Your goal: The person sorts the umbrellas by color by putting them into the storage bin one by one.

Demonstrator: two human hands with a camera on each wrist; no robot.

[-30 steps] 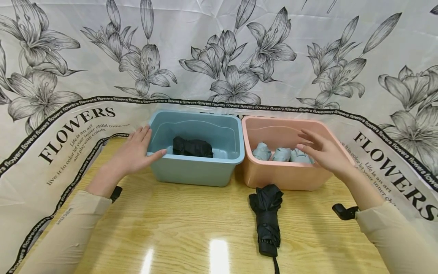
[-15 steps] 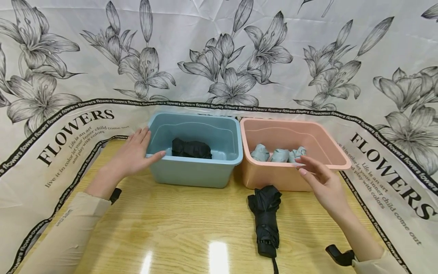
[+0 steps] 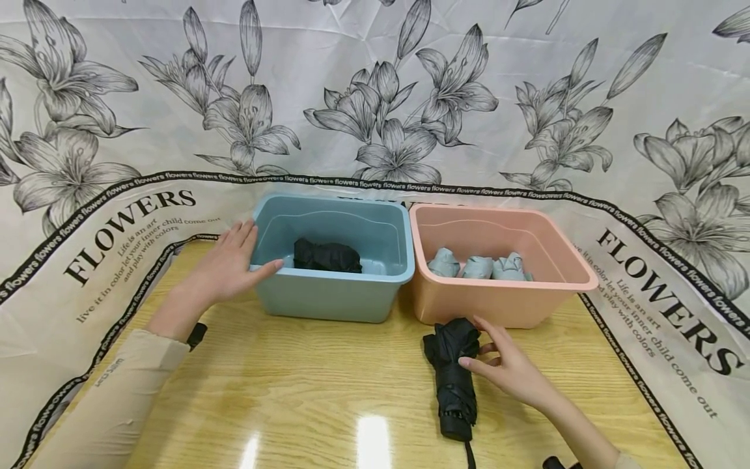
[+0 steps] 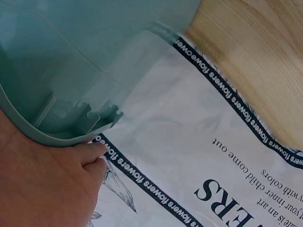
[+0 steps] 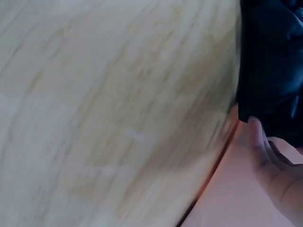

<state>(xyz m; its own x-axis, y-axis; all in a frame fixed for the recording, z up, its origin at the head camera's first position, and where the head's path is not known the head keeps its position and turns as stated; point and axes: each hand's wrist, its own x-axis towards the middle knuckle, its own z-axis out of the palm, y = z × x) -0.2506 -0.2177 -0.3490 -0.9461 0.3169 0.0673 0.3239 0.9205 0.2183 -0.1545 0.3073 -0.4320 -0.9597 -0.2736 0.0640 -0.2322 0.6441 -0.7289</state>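
A folded black umbrella [image 3: 456,384] lies on the table before the pink bin, its handle and strap toward me. My right hand [image 3: 514,372] is at its right side near the far end. The thumb lies over the fabric and the other fingers are spread along the edge, without a visible grip. In the right wrist view, the fingertips meet the end of the umbrella [image 5: 272,61]. My left hand [image 3: 225,266] rests on the left rim of the blue bin [image 3: 331,296], fingers straight, thumb over the front corner. A black cloth bundle [image 3: 327,256] lies inside that bin.
The pink bin [image 3: 480,303] stands right of the blue bin, nearly touching it. Three pale blue-grey bundles [image 3: 477,267] lie in it along the front wall. Behind both bins hangs a flower-print cloth [image 3: 328,52]. Wooden table [image 3: 305,378] stretches in front.
My right hand has moved from above the pink bin, back toward me and down to the umbrella. My left hand has stayed on the blue bin's rim.
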